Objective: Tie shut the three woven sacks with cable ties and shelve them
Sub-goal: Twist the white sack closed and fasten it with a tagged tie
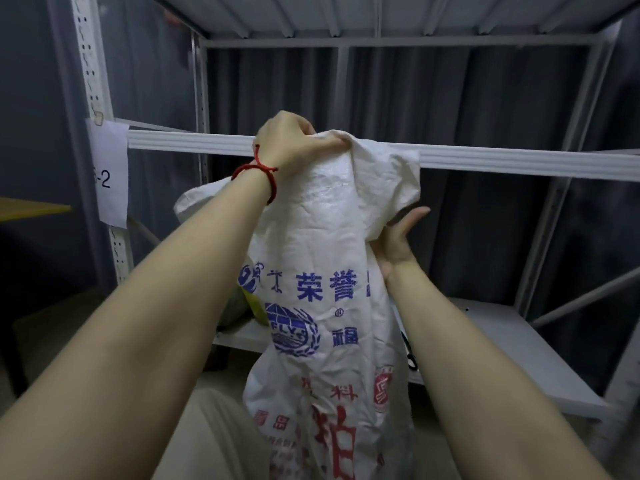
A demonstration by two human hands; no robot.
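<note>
White woven plastic sack with blue and red printing hangs upright in front of the person. Its mouth is bunched at the top and its body drops out of view at the lower edge. The left grip, a bare hand with a red cord bracelet at the wrist, is closed tight on the gathered top corner. It holds the corner high, probably so the weight of the contents pulls the cloth straight and leaves a neck to close. Below and to the right of it, the right grip is wide, with fingers straight and the palm laid against a loose fold at the sack's side. That hand seems to be sweeping slack toward the bunch rather than holding it. No cable tie shows on the neck, so I judge the tying not yet done.

Just behind the left grip runs the white front rail of a grey metal shelving rack. Below both grips lies the rack's pale lower shelf. A small black object rests on it beside the sack, too hidden to name. Behind the left forearm a second white sack stands on that shelf. Left of the left grip, a paper label hangs on the upright.
</note>
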